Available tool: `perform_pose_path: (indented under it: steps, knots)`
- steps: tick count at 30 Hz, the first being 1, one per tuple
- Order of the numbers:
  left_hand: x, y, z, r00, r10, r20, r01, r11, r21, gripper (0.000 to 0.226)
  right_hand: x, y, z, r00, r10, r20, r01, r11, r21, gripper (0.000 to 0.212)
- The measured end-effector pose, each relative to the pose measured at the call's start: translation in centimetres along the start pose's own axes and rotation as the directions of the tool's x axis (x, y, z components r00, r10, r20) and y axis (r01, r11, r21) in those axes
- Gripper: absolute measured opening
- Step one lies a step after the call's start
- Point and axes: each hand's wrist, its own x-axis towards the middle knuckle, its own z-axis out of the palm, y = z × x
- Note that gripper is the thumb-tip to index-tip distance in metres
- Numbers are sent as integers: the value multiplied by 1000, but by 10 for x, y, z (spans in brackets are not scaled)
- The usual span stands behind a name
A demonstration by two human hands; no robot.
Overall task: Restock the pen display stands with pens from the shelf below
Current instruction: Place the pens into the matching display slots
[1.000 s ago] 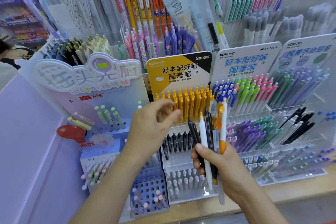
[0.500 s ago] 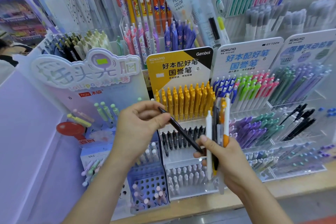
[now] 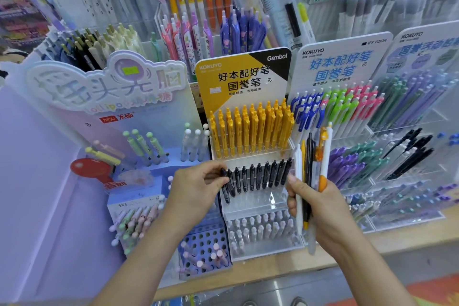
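Note:
My left hand [image 3: 196, 189] pinches the top of a black pen [image 3: 225, 187] at the left end of the black row [image 3: 258, 176] in the middle tier of the yellow Kokuyo stand [image 3: 243, 74]. The pen stands nearly upright in that tier. My right hand [image 3: 315, 206] grips a bundle of pens [image 3: 311, 169], white, black and orange, held upright just right of the stand. Yellow pens [image 3: 250, 129] fill the stand's top tier and pale pens [image 3: 260, 228] the bottom one.
A lavender lollipop-pen stand [image 3: 106, 87] is at the left, with a blue perforated holder [image 3: 203, 248] below it. Blue-header Kokuyo stands [image 3: 340, 62] with coloured pens are at the right. The wooden shelf edge [image 3: 285, 268] runs along the front. Hanging pen packs fill the back.
My left hand took a black pen from the bundle in my right hand, carried it left and down, and now holds it upright in the black row. The view has shifted slightly.

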Motion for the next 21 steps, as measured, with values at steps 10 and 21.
perform_pose_path:
  steps: [10,21]
  knots:
    - [11,-20,15,972,219,89,-236,928,289,20,1,0,-2,999,39,23,-39,999,-26,22]
    - [26,-23,19,944,271,191,-324,871,370,9,-1,2,6,981,101,165,-119,988,102,20]
